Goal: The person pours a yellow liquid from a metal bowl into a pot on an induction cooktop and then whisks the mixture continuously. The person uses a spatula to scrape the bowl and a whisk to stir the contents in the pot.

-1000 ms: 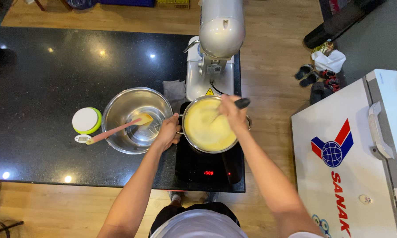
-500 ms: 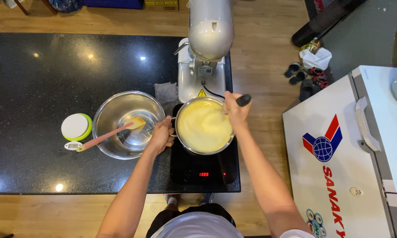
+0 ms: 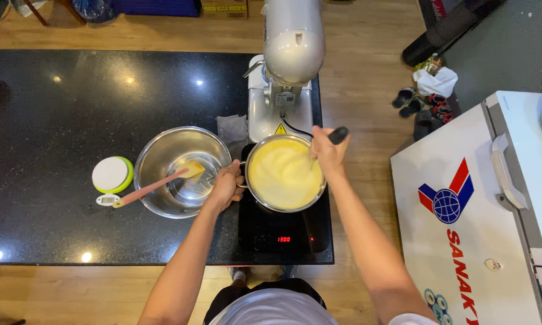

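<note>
Gripping the side handle of a steel saucepan (image 3: 285, 173), the left hand (image 3: 226, 185) is clenched around it at the pan's left rim, while the right hand (image 3: 326, 150) is closed on the black handle of a stirring tool (image 3: 337, 135) whose lower end dips into the pale yellow cream filling the pan. That saucepan sits on a black induction hob (image 3: 283, 232) at the near right corner of the dark stone counter (image 3: 60, 102), with a red readout glowing on the hob's front edge. Just left of the pan, and close beside the left hand, stands a wide steel mixing bowl (image 3: 156, 159) holding a pink-handled spatula (image 3: 147, 189) that leans over its left rim. Further left lies a small round kitchen scale (image 3: 110, 176) with a green edge. Behind the pan, a silver stand mixer (image 3: 286, 72) rises at the counter's far right, a grey cloth (image 3: 232, 127) beside its base. Off to the right, apart from the counter, is a white chest freezer (image 3: 464, 241).
</note>
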